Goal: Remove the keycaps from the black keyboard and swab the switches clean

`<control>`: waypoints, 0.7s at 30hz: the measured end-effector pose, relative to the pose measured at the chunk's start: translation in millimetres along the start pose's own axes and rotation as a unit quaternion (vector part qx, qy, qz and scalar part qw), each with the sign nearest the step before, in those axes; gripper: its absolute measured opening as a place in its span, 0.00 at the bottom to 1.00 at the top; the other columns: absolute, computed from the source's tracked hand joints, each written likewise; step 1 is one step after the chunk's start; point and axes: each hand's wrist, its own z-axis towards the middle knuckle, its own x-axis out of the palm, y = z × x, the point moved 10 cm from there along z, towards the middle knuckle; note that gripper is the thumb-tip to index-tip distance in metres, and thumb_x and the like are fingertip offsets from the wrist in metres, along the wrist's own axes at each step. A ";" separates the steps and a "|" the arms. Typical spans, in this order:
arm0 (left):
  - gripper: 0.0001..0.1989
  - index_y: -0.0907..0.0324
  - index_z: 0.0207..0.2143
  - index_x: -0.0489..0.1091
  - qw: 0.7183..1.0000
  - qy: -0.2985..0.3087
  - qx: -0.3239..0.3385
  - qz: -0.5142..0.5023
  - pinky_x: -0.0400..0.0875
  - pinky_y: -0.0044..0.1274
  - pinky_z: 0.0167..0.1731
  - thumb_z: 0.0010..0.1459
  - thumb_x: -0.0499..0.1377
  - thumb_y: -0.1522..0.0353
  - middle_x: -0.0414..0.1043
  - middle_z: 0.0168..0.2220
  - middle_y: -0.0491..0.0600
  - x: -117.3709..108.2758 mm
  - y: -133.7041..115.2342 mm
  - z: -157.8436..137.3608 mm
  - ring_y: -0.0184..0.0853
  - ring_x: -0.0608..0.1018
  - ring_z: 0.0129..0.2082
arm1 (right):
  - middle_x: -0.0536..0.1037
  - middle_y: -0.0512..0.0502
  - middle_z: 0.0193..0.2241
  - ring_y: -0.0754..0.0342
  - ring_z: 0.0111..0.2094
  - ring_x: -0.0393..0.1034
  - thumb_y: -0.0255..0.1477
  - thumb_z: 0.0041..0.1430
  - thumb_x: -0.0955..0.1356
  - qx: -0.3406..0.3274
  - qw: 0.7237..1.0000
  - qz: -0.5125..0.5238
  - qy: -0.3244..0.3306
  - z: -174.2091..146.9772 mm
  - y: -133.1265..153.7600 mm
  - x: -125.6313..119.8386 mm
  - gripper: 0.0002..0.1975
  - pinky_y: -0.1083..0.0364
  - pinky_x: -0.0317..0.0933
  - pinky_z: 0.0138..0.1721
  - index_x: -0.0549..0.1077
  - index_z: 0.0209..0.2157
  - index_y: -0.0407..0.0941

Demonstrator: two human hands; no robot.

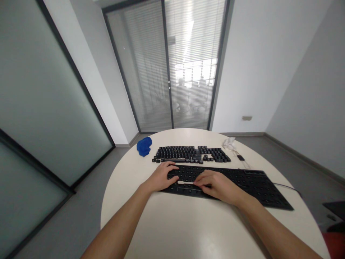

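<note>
A black keyboard [252,185] with its keycaps off lies across the round table, nearest me. My left hand [160,176] rests on its left end, thumb and fingers spread apart. Between the fingertips of my right hand [215,184] is a slim white swab [184,182]. Its broad tip points left over the bare key sockets, close to my left thumb. Whether the tip touches the keyboard I cannot tell. Behind the keyboard, the loose black keycaps [176,153] are laid out in rows, much like their order on a keyboard.
A crumpled blue cloth [144,146] lies at the table's left rear. At right rear are a crumpled white item [229,143] and a small black piece [240,157] beside a thin pale cord. The keyboard's cable [287,186] runs off the right edge of the pale table [172,230].
</note>
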 end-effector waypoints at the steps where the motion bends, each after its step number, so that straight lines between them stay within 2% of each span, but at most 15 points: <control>1: 0.18 0.54 0.51 0.72 1.000 0.000 0.000 -0.003 0.62 0.37 0.60 0.57 0.63 0.64 0.67 0.57 0.54 -0.2 0.7 -0.2 0.44 0.69 0.57 | 0.82 0.46 0.42 0.52 0.43 0.75 0.22 0.61 0.66 0.001 1.000 0.001 -0.001 -0.2 -0.4 -0.6 0.13 0.54 0.67 0.47 0.81 0.42 0.48; 21: 0.21 0.52 0.53 0.71 0.999 0.010 0.013 -0.032 0.60 0.39 0.61 0.57 0.64 0.63 0.65 0.59 0.54 1.5 9.0 -5.3 0.44 0.67 0.59 | 0.82 0.48 0.36 0.52 0.38 0.76 0.22 0.56 0.67 0.015 1.000 -0.009 -0.023 -5.2 -9.2 -13.3 0.11 0.55 0.68 0.42 0.81 0.35 0.48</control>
